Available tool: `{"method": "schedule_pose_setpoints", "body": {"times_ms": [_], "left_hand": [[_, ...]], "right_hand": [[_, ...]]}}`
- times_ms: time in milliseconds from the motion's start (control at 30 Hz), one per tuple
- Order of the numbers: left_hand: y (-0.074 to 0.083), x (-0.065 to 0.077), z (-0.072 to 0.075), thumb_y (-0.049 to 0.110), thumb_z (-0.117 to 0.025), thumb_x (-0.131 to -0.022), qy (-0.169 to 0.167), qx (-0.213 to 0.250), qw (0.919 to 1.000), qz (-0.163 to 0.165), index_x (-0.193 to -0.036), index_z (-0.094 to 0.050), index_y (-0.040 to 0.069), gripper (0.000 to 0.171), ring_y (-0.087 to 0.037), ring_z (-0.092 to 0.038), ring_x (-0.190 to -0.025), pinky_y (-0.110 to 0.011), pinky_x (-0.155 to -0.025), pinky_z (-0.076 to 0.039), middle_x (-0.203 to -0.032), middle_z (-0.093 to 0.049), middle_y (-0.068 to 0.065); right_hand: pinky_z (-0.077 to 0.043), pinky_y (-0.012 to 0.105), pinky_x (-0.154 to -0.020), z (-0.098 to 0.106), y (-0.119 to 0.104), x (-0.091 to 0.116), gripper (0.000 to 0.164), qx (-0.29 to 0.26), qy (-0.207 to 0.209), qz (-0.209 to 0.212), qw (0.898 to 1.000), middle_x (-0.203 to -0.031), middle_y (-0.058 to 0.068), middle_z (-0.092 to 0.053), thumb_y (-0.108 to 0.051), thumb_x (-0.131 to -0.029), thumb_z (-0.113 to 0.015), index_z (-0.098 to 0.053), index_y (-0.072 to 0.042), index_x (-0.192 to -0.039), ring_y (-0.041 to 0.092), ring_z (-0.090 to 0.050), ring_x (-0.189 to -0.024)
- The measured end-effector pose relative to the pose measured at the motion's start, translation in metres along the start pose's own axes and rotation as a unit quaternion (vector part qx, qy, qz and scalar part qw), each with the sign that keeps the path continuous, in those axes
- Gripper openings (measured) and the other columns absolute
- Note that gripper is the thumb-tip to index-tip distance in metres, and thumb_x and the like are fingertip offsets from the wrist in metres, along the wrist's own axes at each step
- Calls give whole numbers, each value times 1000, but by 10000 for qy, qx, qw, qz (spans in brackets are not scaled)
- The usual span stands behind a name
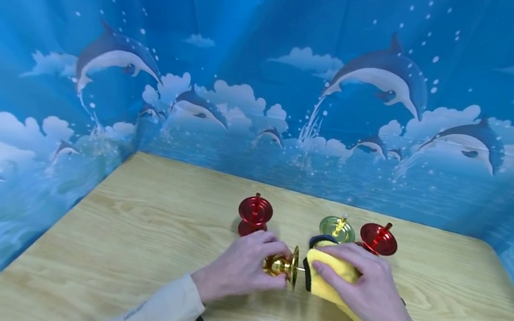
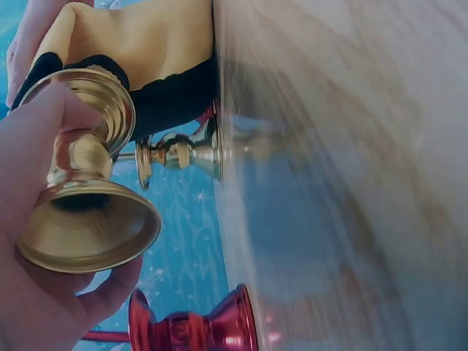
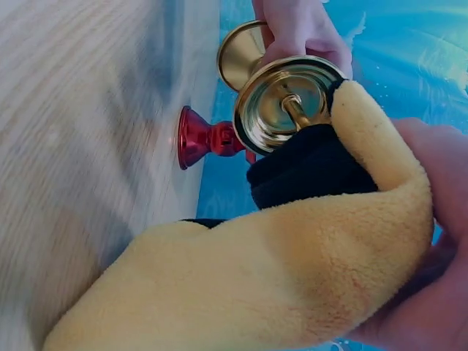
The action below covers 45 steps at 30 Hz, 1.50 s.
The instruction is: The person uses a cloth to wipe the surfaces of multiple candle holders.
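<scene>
My left hand (image 1: 247,265) grips a gold candlestick (image 1: 280,266) round its stem, laid on its side in the head view with the dish toward my right hand. Its hollow foot (image 2: 88,227) faces the camera in the left wrist view. In my right hand (image 1: 370,285) is a thick yellow cloth (image 1: 334,276) with black edging, pinched between thumb and fingers. The cloth sits at the candlestick's thin spike (image 3: 295,111), covering its tip. The dish (image 3: 259,121) of the candlestick shows bare beside the cloth in the right wrist view.
Behind my left hand stands a red candlestick (image 1: 255,213). A pale gold one (image 1: 337,228) and another red one (image 1: 378,238) stand behind the cloth, partly hidden. All are on a wood-grain table (image 1: 153,211). A blue dolphin-print curtain (image 1: 251,70) hangs at its back edge.
</scene>
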<state>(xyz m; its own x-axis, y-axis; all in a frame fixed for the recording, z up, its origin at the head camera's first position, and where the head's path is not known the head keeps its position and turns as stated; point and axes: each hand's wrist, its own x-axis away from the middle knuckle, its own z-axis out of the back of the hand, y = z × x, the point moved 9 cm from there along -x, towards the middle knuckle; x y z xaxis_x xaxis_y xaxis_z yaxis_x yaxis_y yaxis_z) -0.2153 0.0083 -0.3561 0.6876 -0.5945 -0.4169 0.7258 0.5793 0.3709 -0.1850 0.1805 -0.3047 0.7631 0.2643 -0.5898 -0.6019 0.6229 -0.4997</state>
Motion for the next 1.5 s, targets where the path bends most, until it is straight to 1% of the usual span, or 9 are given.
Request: {"method": "schedule_pose_setpoints", "body": {"times_ms": [167,267,467,600,767,967,1133,1233,1500], "left_hand": [[-6,2,6,26,-78,-80,-29,168,9998,74,-106,-74,19,27,-4,-53,-84,-14,-70,-45,-98,-66,8],[-9,3,8,28,-78,-80,-134,189,9997,103,-106,-74,20,27,-4,-51,-82,-14,-68,-44,-96,-64,9],[-15,7,4,30,-76,-81,-417,136,9988,225,-106,-73,23,26,-4,-51,-83,-16,-69,-44,-98,-63,9],[-14,6,5,31,-76,-81,-272,96,9995,123,-106,-73,23,27,-3,-51,-82,-15,-68,-43,-97,-62,10],[-7,3,11,29,-79,-79,127,4,9997,-216,-104,-75,21,26,-3,-52,-84,-14,-70,-44,-97,-64,10],[5,3,16,30,-83,-79,398,-322,9957,-776,-104,-75,21,28,-5,-54,-86,-18,-76,-46,-100,-67,7],[10,3,13,30,-82,-80,417,-493,9925,-1034,-103,-74,22,26,-6,-50,-85,-21,-74,-42,-99,-64,8],[9,2,11,30,-81,-81,340,-459,9938,-953,-104,-73,23,25,-6,-49,-85,-21,-75,-41,-99,-64,8],[6,1,7,30,-79,-83,255,-417,9958,-780,-105,-74,21,24,-7,-51,-86,-20,-76,-43,-101,-66,7]], "right_hand": [[-42,14,-55,17,9,-2,33,-41,837,-396,9957,-97,2,-79,-5,-78,-87,-80,-20,-106,-5,-60,-73],[-45,14,-58,28,18,-1,29,6,1233,-897,9883,-97,-3,-77,-8,-81,-86,-81,-20,-106,-5,-61,-77],[-49,15,-59,23,34,7,21,-87,1234,-1888,9742,-100,-15,-73,-19,-89,-81,-80,-21,-109,0,-61,-74],[-51,16,-65,-3,26,6,23,-108,597,-1379,9886,-107,-2,-77,-16,-91,-78,-78,-19,-114,2,-64,-82],[-55,23,-82,-32,15,10,28,63,-409,-753,9963,-117,-6,-76,-21,-94,-75,-73,-24,-122,9,-69,-104],[-46,19,-57,-42,8,10,28,-57,-943,-222,9953,-103,-1,-77,-21,-86,-82,-74,-18,-112,-2,-57,-74],[-44,16,-58,-47,-3,6,28,-44,-1004,539,9935,-98,-1,-78,-13,-81,-84,-76,-14,-108,-4,-57,-74],[-43,16,-53,-51,-3,4,26,-141,-961,487,9941,-89,-2,-76,-8,-80,-83,-75,-13,-105,-6,-52,-67],[-43,20,-51,-58,11,4,24,-370,-1014,-598,9924,-80,-5,-73,-8,-78,-83,-75,-16,-100,-6,-49,-59]]}}
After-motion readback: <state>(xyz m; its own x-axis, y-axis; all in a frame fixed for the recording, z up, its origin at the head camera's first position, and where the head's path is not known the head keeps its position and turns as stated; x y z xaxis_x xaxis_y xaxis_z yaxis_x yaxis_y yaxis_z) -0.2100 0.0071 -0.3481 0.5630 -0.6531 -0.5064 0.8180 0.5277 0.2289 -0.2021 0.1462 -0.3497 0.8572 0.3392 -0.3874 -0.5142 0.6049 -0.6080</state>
